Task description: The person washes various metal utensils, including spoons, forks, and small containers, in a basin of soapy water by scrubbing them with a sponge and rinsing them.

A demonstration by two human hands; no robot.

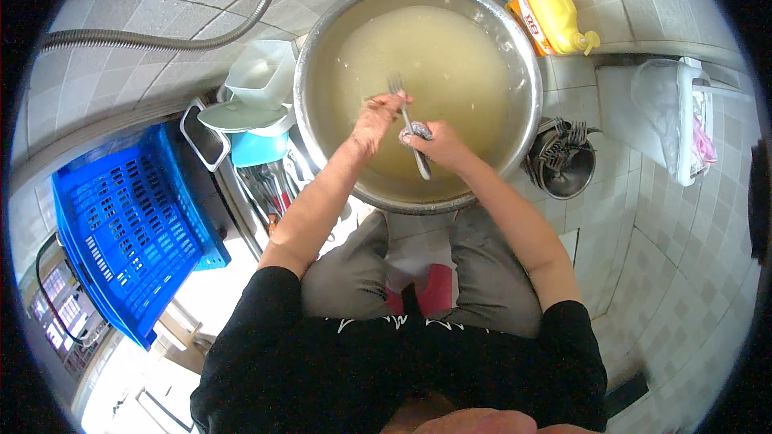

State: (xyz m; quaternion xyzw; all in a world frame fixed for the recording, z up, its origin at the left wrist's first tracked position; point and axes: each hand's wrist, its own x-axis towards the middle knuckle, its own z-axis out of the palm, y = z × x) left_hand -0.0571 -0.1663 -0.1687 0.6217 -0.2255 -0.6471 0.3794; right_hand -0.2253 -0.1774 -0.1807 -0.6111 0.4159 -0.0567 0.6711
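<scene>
A metal fork is held at a slant over the large round metal basin, which is full of cloudy, yellowish water. My left hand closes on the fork near its neck, with the tines pointing away from me. Pressed to the handle by my right hand is a grey metal scourer. That hand's fingers are closed around the scourer, and the handle's end sticks out below it, towards me.
A metal pot with several forks stands right of the basin. Behind it is a yellow jug. On the left are a blue crate, stacked plastic containers and loose cutlery. A metal hose hangs along the wall.
</scene>
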